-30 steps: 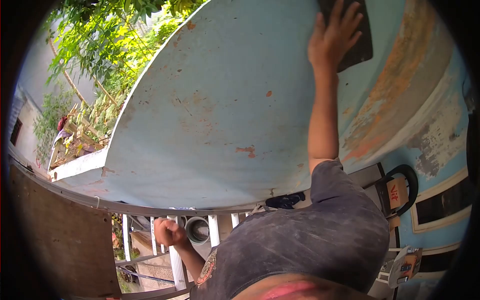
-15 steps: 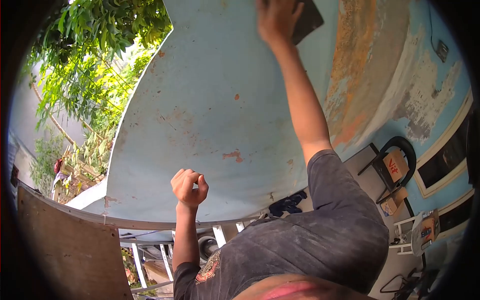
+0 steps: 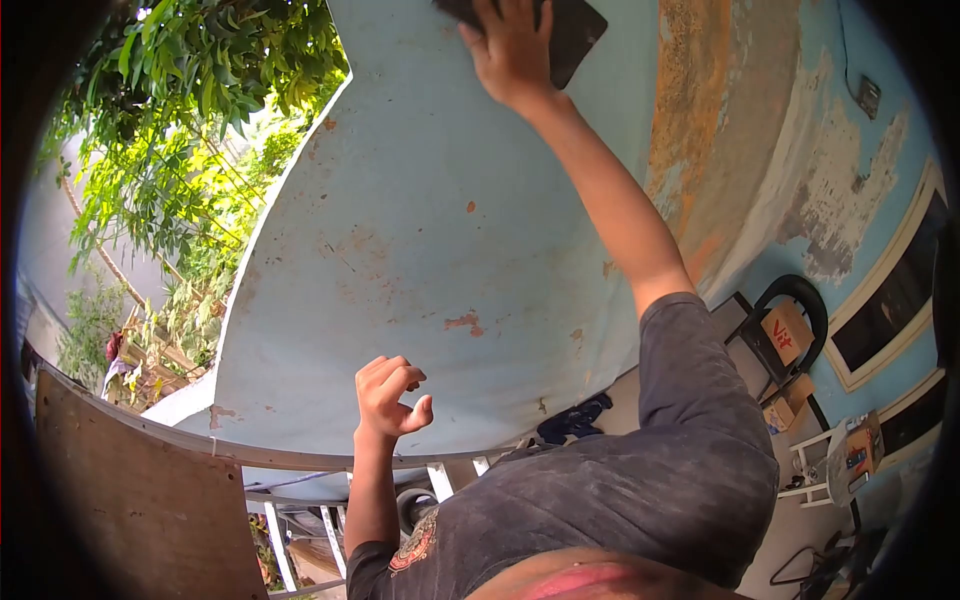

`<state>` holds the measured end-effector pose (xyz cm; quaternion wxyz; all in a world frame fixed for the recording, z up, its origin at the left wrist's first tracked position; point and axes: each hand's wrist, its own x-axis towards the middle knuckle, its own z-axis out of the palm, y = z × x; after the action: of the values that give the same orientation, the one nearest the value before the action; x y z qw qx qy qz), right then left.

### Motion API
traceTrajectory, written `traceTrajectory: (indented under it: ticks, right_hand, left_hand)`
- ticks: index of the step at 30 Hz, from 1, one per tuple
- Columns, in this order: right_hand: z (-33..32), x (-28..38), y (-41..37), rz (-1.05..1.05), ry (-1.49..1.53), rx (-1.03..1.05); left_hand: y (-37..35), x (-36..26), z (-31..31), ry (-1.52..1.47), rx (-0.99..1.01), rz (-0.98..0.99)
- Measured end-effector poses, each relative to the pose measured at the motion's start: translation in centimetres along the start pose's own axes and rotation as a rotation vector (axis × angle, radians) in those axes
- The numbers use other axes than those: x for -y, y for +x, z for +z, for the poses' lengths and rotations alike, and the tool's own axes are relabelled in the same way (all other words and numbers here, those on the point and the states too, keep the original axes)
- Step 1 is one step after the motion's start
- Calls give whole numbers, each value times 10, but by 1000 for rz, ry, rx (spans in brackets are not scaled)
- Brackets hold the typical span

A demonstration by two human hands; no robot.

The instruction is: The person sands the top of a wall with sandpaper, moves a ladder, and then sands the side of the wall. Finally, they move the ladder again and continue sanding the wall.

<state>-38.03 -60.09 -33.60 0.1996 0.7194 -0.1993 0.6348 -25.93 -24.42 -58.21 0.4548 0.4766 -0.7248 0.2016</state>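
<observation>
My right hand (image 3: 515, 55) lies with spread fingers on a dark sheet of sandpaper (image 3: 578, 38), holding it flat against the pale blue wall (image 3: 400, 150) near the top of the view. Part of the sheet is hidden under the hand, and its upper side runs out of frame. Lower down, my left hand (image 3: 390, 397) is raised in front of the wall with its fingers loosely curled and the thumb apart. Nothing shows in it. Reddish chipped spots (image 3: 464, 323) mark the wall's surface.
To the right, the wall has a peeling orange-brown strip (image 3: 690, 100). A brown board (image 3: 140, 490) and ladder-like white rungs (image 3: 440, 481) are below. A black chair (image 3: 815, 305) with a cardboard box (image 3: 787, 335) stands at right, near a white stool (image 3: 825, 465). Foliage (image 3: 190, 80) grows beyond the wall's edge.
My right hand and the sandpaper have moved left and slightly down across the wall. My left hand has shifted slightly right and down, and its thumb has come away from the fingers.
</observation>
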Motion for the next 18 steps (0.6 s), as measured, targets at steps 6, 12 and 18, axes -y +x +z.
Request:
traceTrajectory:
  ticks: [6,12,18]
  right_hand:
    - [-5,-55,49,309,7,-107]
    - [16,83,-137,-411,153,391]
    - [3,16,-63,-254,25,31]
  left_hand:
    - [-1,-1,-1,17,3,-26]
    - [-2,0,4,-10,77,-41]
    - [2,-9,5,41,194,-133]
